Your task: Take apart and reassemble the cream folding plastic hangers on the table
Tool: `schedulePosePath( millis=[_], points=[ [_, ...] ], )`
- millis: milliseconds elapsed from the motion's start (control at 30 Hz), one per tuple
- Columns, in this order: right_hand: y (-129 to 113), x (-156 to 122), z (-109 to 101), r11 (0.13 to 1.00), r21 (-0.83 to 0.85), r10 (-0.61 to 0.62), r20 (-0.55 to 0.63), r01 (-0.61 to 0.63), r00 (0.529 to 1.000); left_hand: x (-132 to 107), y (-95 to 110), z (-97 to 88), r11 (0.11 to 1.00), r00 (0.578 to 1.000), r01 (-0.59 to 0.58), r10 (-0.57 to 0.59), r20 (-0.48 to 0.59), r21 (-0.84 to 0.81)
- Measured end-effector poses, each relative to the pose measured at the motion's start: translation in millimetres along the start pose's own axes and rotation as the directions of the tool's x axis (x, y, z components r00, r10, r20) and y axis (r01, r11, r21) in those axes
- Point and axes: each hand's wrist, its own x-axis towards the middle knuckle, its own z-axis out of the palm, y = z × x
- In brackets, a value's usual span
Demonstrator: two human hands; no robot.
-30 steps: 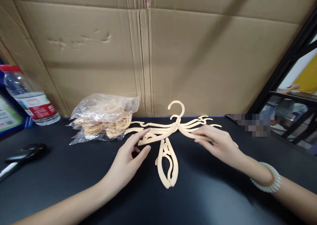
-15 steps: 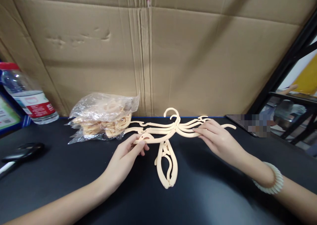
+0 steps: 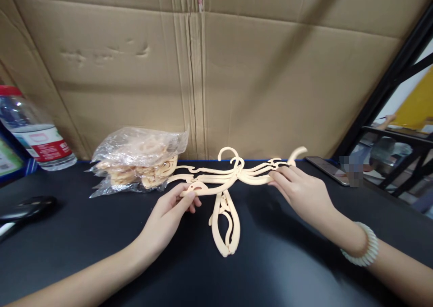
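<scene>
Between my hands is a cream plastic folding hanger (image 3: 233, 177) with its arms spread and its hook upward. My left hand (image 3: 177, 203) pinches the end of its left arm between thumb and fingers. On the other side, my right hand (image 3: 302, 192) grips the right arm; a curved end piece sticks up beyond my fingers. Other unfolded hangers (image 3: 206, 170) of the same kind lie just behind it. In front, a folded hanger (image 3: 236, 230) rests on the black table with its narrow end toward me.
A clear plastic bag (image 3: 138, 140) of folded cream hangers sits at the back left. Further left stand a water bottle (image 3: 50, 147) and a black computer mouse (image 3: 29, 208). A phone (image 3: 326, 169) lies at the back right. Cardboard (image 3: 287, 72) walls off the rear.
The curved end piece by my right hand has swung from pointing right to pointing up, and the right wrist has turned slightly. My left hand keeps its pinch. The view has shifted slightly.
</scene>
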Motion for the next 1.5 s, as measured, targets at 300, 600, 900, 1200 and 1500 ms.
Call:
schedulePosePath(
  millis=[300,600,900,1200,1500],
  points=[
    [0.4,-1.2,7.0,0.886,0.435,0.197,-0.039,-0.161,0.98,0.8,-1.5,-0.8,1.0,0.999,0.006,-0.007,-0.035,-0.021],
    [-4.9,4.7,5.9,-0.001,0.904,0.444,0.383,-0.427,0.81,-0.1,-4.2,-1.2,1.0,1.0,-0.002,0.002,-0.015,-0.027],
    [-3.5,4.7,10.5,-0.414,0.789,0.341,0.597,-0.454,0.726,-2.7,3.1,0.0,0.996,0.996,0.012,-0.019,-0.085,-0.085],
    [-17.7,7.1,0.2,-0.59,0.682,0.251,0.664,-0.432,0.704,-10.7,6.9,10.9,0.932,0.994,0.083,-0.053,0.093,-0.352],
    [-44.5,3.9,-21.6,-0.584,0.635,-0.099,0.563,-0.506,0.821,-12.0,7.5,11.1,0.947,0.985,0.072,-0.018,0.173,-0.313]
  ],
)
